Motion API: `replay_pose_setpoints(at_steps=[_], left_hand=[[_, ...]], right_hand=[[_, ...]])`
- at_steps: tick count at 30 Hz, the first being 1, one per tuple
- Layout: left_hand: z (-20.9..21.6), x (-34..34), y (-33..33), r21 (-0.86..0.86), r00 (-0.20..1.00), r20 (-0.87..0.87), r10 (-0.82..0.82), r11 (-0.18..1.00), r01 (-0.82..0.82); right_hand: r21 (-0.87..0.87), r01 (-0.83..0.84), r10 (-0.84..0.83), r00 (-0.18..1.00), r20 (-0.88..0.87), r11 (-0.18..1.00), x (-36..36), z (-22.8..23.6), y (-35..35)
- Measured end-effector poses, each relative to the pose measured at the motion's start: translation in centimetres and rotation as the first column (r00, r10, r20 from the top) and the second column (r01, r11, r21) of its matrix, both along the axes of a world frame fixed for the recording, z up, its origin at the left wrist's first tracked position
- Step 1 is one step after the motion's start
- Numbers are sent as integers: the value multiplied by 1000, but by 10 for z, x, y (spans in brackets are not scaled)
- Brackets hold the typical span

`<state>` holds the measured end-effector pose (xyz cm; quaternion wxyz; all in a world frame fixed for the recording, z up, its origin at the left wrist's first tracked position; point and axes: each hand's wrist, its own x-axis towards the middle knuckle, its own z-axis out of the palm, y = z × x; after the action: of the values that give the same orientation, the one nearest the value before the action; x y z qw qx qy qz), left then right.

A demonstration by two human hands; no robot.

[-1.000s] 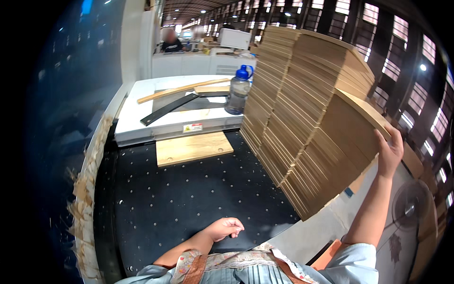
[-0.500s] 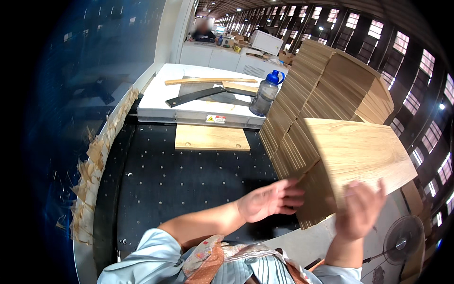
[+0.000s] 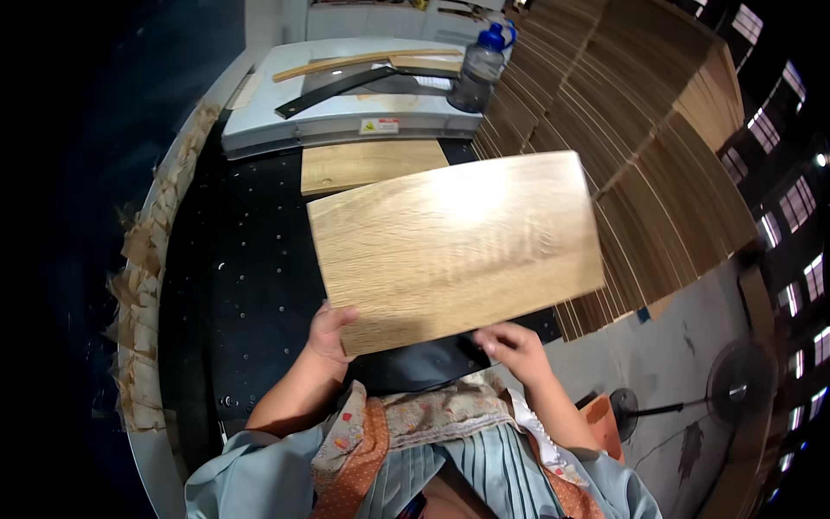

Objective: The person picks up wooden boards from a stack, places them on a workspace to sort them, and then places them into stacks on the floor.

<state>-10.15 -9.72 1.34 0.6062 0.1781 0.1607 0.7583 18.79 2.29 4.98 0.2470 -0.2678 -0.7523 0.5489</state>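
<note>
The fingers of the left hand (image 3: pixel 330 333) are closed around the near left corner of a pale wooden board (image 3: pixel 454 259), with the thumb over its upper face. The fingers of the right hand (image 3: pixel 516 350) are curled just at the near long edge; one cannot tell whether they touch it. The board is in front of the person, above the black dotted table (image 3: pixel 242 294). Its long axis goes from left to right, slanting, so that the right end is farther from the person than the left. The broad grained face looks up to the camera, and the grain follows this axis. Behind it, a second wooden board (image 3: pixel 367 164) lies on the table, partly covered in the view, its long side also from left to right. At the right rises a tall stack of brown panels (image 3: pixel 640 78).
</note>
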Motion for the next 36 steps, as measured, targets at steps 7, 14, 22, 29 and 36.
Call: replay_pose_setpoints(at_steps=[7, 14, 22, 29, 36], left_hand=[[-16, -11, -18, -33, 999, -33, -31, 999, 30], [-28, -33, -18, -132, 965, -237, 113, 980, -147], [-27, -105, 32, -207, 679, -676, 287, 810, -548], [-18, -125, 118, 147, -485, -820, -304, 706, -692], [-26, -158, 179, -72, -416, -666, -619, 609, -790]], right_hand=[[-663, -350, -265, 718, -643, 662, -60, -30, 7], [-721, -272, -247, 814, -525, 637, -74, -42, 11], [-730, -336, -324, 730, -601, 596, -81, -30, 17], [-771, -310, -375, 734, -566, 557, -84, -30, 31], [-702, -289, -351, 706, -616, 651, -82, -19, 40]])
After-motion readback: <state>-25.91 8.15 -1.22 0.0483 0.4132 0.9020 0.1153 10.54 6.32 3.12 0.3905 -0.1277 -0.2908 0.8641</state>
